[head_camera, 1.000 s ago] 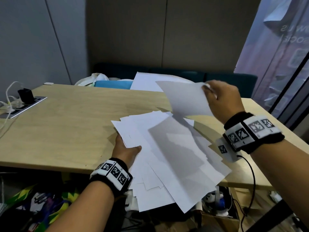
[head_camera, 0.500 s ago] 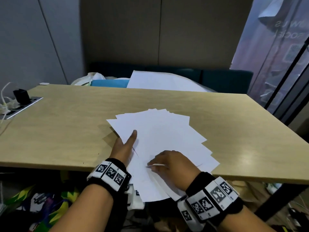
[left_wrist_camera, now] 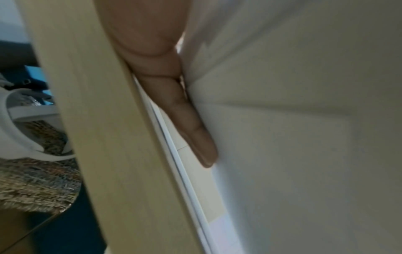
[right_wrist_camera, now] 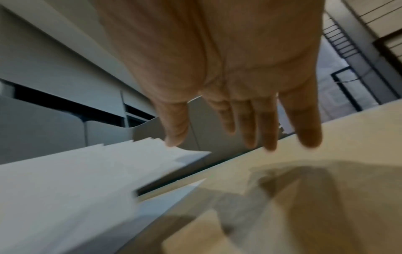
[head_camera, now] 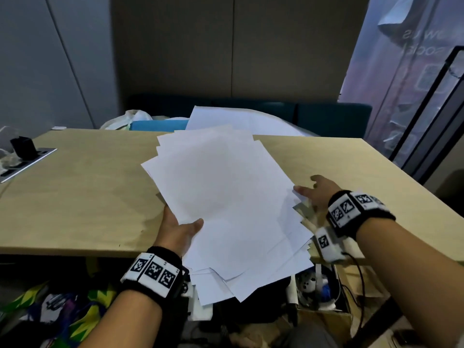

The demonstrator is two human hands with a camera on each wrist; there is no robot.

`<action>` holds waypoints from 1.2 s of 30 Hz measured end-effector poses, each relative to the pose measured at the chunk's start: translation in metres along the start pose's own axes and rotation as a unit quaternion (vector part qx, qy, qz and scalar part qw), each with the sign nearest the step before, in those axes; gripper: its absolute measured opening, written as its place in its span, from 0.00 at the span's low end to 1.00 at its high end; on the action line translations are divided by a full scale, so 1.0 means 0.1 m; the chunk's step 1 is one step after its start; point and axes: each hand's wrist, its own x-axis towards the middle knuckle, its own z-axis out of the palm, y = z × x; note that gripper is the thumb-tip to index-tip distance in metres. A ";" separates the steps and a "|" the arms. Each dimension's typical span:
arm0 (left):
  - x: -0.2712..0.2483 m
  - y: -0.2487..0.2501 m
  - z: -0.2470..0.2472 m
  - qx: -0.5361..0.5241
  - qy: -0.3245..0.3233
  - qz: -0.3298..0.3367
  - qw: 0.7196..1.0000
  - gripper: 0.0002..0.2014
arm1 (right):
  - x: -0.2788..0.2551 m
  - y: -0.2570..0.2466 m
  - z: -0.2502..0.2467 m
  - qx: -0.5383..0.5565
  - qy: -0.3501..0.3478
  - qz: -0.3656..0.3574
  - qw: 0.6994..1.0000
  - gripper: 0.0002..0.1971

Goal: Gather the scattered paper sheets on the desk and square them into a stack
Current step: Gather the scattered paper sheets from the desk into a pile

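A loose, fanned bundle of white paper sheets (head_camera: 226, 204) is tilted up off the wooden desk (head_camera: 75, 197), its near end hanging past the front edge. My left hand (head_camera: 182, 231) grips the bundle's lower left side, thumb on top. In the left wrist view its fingers (left_wrist_camera: 189, 120) lie flat under the sheets (left_wrist_camera: 304, 137). My right hand (head_camera: 315, 190) is at the bundle's right edge, fingers straight and spread. In the right wrist view the right hand (right_wrist_camera: 228, 103) touches the sheets' edge (right_wrist_camera: 76, 180) with its thumb tip above the desk (right_wrist_camera: 326, 206).
A socket panel (head_camera: 27, 162) with a black adapter (head_camera: 22, 146) sits at the desk's far left. Behind the desk lie a large white sheet (head_camera: 238, 119), a blue item (head_camera: 158, 125) and a dark sofa (head_camera: 326, 116). Boxes and cables (head_camera: 324, 285) are under the desk.
The sheets lay fanned flat under both hands; now the left hand has raised them as a bundle. The right hand has moved from the near edge out to the bundle's right side.
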 end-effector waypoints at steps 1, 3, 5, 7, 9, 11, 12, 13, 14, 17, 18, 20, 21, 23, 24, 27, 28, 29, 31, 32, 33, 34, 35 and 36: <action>-0.01 0.01 0.01 -0.003 -0.004 -0.001 1.000 0.40 | 0.06 0.02 -0.03 0.008 -0.031 0.004 0.999 0.38; -0.01 0.02 0.00 -0.009 -0.016 -0.004 1.000 0.39 | 0.13 0.03 -0.07 0.080 -0.065 -0.003 0.995 0.26; -0.01 0.03 -0.01 -0.012 -0.029 -0.013 0.999 0.40 | 0.11 -0.02 -0.12 0.162 -0.075 -0.013 0.984 0.10; 0.01 0.03 -0.02 -0.004 -0.034 -0.026 0.999 0.41 | 0.10 -0.09 -0.15 0.168 -0.053 -0.020 0.984 0.08; 0.04 0.01 -0.03 -0.002 -0.041 -0.046 0.998 0.40 | 0.10 -0.20 -0.17 0.136 -0.002 -0.028 0.990 0.11; 0.06 0.02 -0.03 0.008 -0.050 -0.067 0.996 0.37 | 0.07 -0.32 -0.16 0.116 0.053 -0.050 0.991 0.12; 0.07 0.02 -0.02 0.013 -0.053 -0.074 0.996 0.36 | 0.06 -0.37 -0.17 0.110 0.072 -0.062 0.989 0.11; 0.08 0.03 -0.03 0.015 -0.052 -0.081 0.995 0.35 | 0.06 -0.43 -0.18 0.107 0.086 -0.073 0.988 0.10; 0.09 0.04 -0.04 0.018 -0.048 -0.087 0.995 0.34 | 0.05 -0.48 -0.20 0.107 0.099 -0.082 0.986 0.08; 0.12 0.02 -0.05 0.040 -0.036 -0.093 0.994 0.33 | 0.01 -0.63 -0.32 0.055 0.151 -0.100 0.982 0.05; 0.13 0.01 -0.05 0.047 -0.032 -0.096 0.994 0.33 | -0.02 -0.67 -0.37 0.030 0.180 -0.105 0.978 0.04; 0.13 0.00 -0.06 0.061 -0.022 -0.097 0.993 0.34 | -0.09 -0.73 -0.50 0.018 0.259 -0.122 0.958 0.05; 0.12 0.00 -0.06 0.065 -0.018 -0.097 0.993 0.35 | -0.13 -0.77 -0.57 0.026 0.294 -0.136 0.946 0.07; 0.13 0.00 -0.06 0.076 -0.012 -0.102 0.992 0.35 | -0.26 -0.85 -0.72 0.034 0.343 -0.174 0.922 0.07; 0.13 0.00 -0.07 0.081 -0.012 -0.105 0.991 0.35 | -0.33 -0.88 -0.78 0.034 0.363 -0.198 0.910 0.07; 0.13 0.01 -0.06 0.079 -0.015 -0.107 0.991 0.36 | -0.52 -0.92 -0.88 0.063 0.429 -0.289 0.854 0.09; 0.12 0.01 -0.06 0.071 -0.017 -0.106 0.992 0.37 | -0.61 -0.92 -0.89 0.078 0.442 -0.326 0.832 0.09; 0.12 0.02 -0.06 0.068 -0.019 -0.104 0.992 0.38 | -0.69 -0.91 -0.87 0.087 0.444 -0.359 0.816 0.09; 0.13 0.02 -0.06 0.074 -0.023 -0.100 0.992 0.42 | -0.84 -0.86 -0.78 0.091 0.428 -0.412 0.800 0.07; 0.14 0.01 -0.06 0.075 -0.022 -0.099 0.992 0.43 | -0.89 -0.81 -0.71 0.093 0.409 -0.435 0.797 0.07; 0.16 0.00 -0.06 0.071 -0.020 -0.099 0.992 0.41 | -0.94 -0.75 -0.61 0.095 0.380 -0.457 0.798 0.07; 0.17 -0.01 -0.07 0.066 -0.014 -0.105 0.992 0.39 | -0.97 -0.67 -0.50 0.090 0.346 -0.475 0.805 0.08; 0.17 -0.01 -0.07 0.064 -0.013 -0.109 0.992 0.37 | -0.99 -0.57 -0.37 0.077 0.310 -0.487 0.813 0.08; 0.19 -0.03 -0.08 0.065 -0.010 -0.111 0.992 0.36 | -1.01 -0.46 -0.23 0.059 0.274 -0.492 0.824 0.08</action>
